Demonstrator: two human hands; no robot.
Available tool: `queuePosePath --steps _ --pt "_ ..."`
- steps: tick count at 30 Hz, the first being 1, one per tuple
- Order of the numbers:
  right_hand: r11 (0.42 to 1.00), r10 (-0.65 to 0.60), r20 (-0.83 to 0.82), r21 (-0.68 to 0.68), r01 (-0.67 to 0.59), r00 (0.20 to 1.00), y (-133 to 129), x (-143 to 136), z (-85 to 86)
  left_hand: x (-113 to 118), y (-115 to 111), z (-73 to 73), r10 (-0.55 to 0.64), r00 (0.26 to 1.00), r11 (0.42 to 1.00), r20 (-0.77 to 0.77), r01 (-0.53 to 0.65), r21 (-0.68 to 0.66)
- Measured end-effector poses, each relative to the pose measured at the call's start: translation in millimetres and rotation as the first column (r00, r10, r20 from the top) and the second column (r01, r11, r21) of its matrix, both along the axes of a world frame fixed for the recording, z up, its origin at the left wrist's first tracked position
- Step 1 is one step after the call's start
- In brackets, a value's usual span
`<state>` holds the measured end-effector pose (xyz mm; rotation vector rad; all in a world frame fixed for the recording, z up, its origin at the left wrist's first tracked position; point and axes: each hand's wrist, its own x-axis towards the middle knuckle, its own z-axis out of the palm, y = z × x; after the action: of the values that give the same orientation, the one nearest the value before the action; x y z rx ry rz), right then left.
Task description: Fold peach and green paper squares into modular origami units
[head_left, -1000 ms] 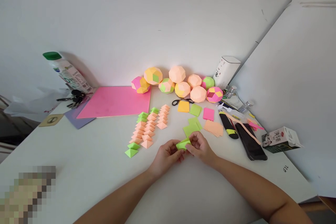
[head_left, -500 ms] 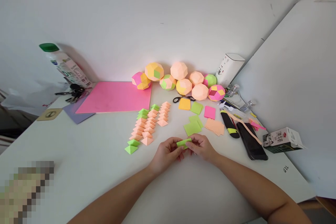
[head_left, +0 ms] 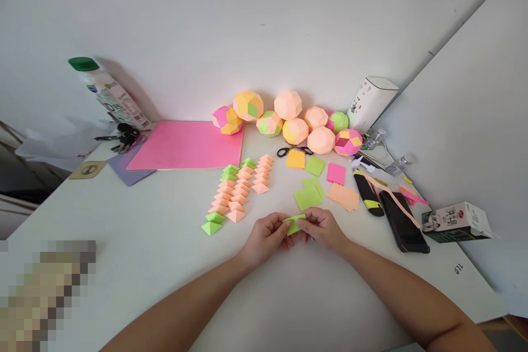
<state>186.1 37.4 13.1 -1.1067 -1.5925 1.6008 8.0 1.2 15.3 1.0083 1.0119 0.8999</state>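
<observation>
A small green piece of folded paper (head_left: pixel 294 225) is pinched between both hands, low over the table. My left hand (head_left: pixel 266 239) grips its left end, thumb on top. The right end is held by my right hand (head_left: pixel 324 229), also with the thumb on top. Just beyond lie loose green paper squares (head_left: pixel 308 198) and peach paper squares (head_left: pixel 344 197). To the left of my hands stand rows of folded paper units, peach ones (head_left: pixel 240 190) and green ones (head_left: pixel 212 227), nested in lines.
Faceted paper balls (head_left: pixel 287 105) line the wall, with scissors (head_left: pixel 295 151) before them. A pink board (head_left: pixel 187 146), keys (head_left: pixel 124 136) and a bottle (head_left: pixel 113 96) are at left. A cutter (head_left: pixel 368 193), phone (head_left: pixel 403 223) and milk carton (head_left: pixel 457 222) stand or lie at right.
The whole view has shifted slightly, so things appear a little further right. Both hands keep hold of the green paper, which looks nearly the same.
</observation>
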Motion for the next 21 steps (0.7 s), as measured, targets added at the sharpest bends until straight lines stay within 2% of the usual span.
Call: queuePosePath --steps 21 --pt "1.0 -0.005 0.023 -0.008 0.006 1.0 -0.2 -1.0 4.1 -1.2 -0.1 5.2 -0.028 0.999 0.999 -0.021 0.029 0.033"
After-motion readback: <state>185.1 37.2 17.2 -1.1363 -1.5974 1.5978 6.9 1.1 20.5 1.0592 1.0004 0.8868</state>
